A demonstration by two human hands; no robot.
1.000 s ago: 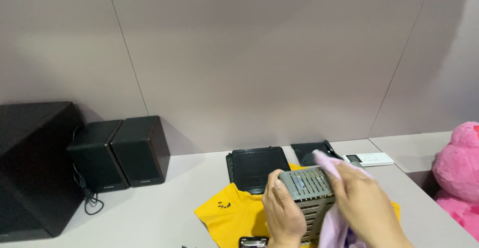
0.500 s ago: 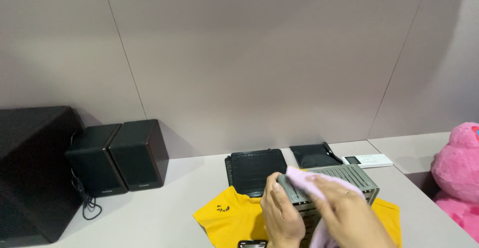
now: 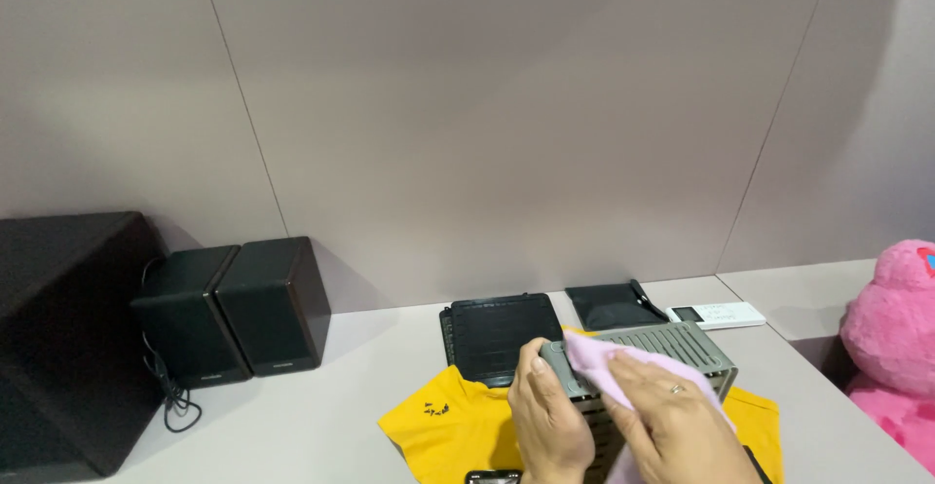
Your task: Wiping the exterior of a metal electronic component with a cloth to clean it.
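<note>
Large black cabinet (image 3: 54,338) stands far to the left of both hands, at the table's left end. Two black bookshelf speakers (image 3: 234,311) sit side by side just right of it, well left of the hands, a cable hanging at their left. Pink plush toy (image 3: 891,348) sits far right of the hands. Yellow T-shirt (image 3: 458,430) lies flat on the table under both hands. Grey vented metal box (image 3: 672,348) rests on the shirt, tilted. Left hand (image 3: 547,424) grips its near left corner, fingers curled around the edge. Right hand (image 3: 672,426) lies flat, fingers extended, pressing a pale pink cloth (image 3: 596,365) against the box top. Black square tray (image 3: 502,333) lies just beyond the left hand. Black pouch (image 3: 609,304) and white remote control (image 3: 716,315) lie beyond the box.
</note>
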